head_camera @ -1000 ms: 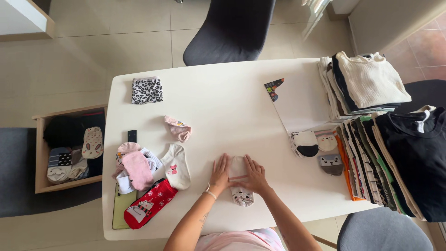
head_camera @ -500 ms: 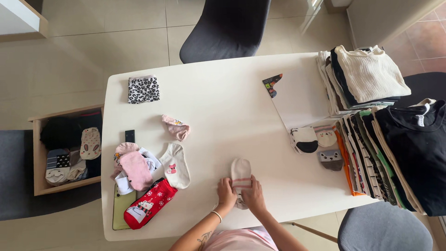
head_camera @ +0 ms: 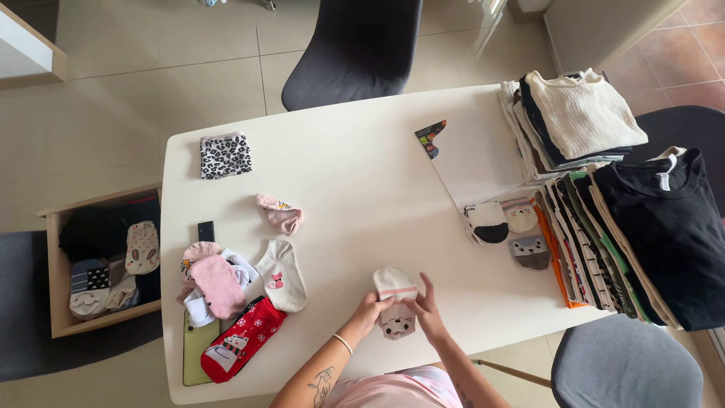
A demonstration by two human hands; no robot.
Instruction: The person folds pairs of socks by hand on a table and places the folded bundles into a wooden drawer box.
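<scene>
White table [head_camera: 362,159], grey chairs [head_camera: 351,49], tiled floor [head_camera: 151,83]

A home — a white rounded dining table [head_camera: 362,174] on beige tiled floor [head_camera: 151,83], dark upholstered chairs [head_camera: 351,49] around it, stacks of folded shirts [head_camera: 604,196], and a wooden drawer of socks [head_camera: 102,261].

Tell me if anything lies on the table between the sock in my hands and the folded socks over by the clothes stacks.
Nothing visible does. The white sock, held by the left hand and right hand, is separated from the folded socks only by bare white table. The loose socks lie on the opposite side.
</scene>
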